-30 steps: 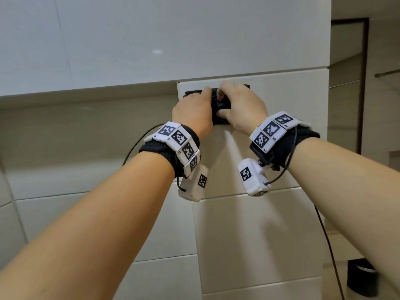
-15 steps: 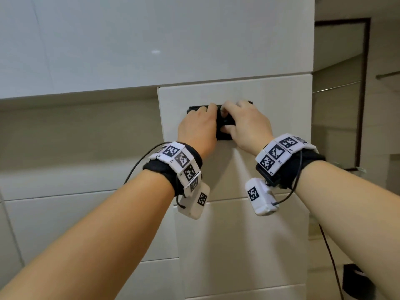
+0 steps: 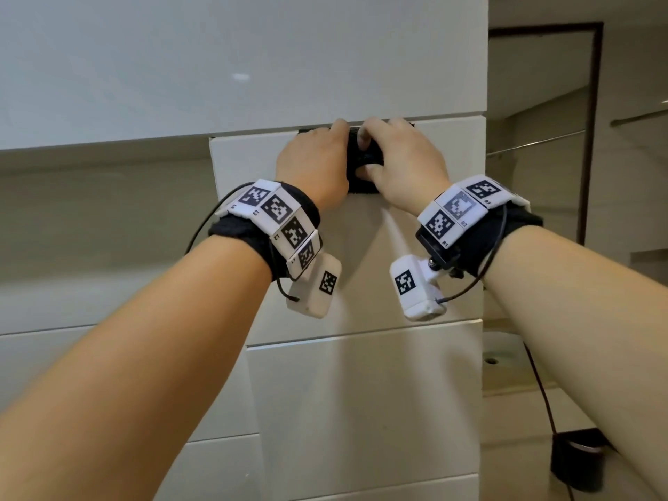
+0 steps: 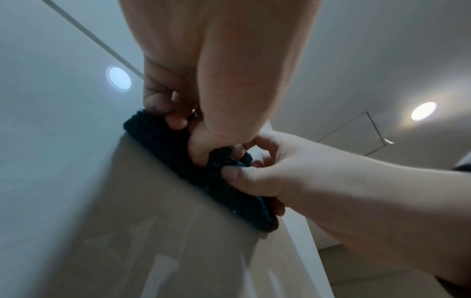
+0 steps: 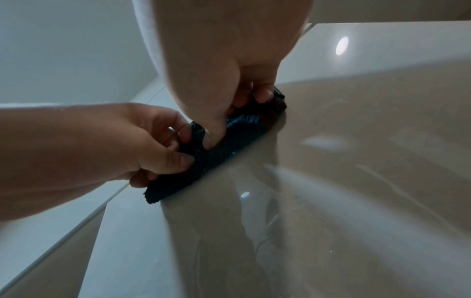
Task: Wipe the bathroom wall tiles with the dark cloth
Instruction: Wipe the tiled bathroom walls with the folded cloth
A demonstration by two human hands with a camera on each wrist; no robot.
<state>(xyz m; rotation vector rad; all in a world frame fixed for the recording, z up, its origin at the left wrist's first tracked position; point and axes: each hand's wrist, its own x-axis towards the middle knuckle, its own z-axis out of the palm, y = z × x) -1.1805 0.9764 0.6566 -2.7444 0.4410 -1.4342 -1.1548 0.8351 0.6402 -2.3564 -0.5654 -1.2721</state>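
Cloth [image 3: 363, 164] is dark, almost black; tiles [image 3: 361, 392] glossy off-white; wristbands [image 3: 285, 220] black with white blocks of black-and-white square codes.

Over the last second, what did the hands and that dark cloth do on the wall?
The left hand and right hand slid the dark cloth a little down the tile, then back up; its top edge now sits at the seam above. Unchanged: both hands grip the cloth, flat against the same tile.
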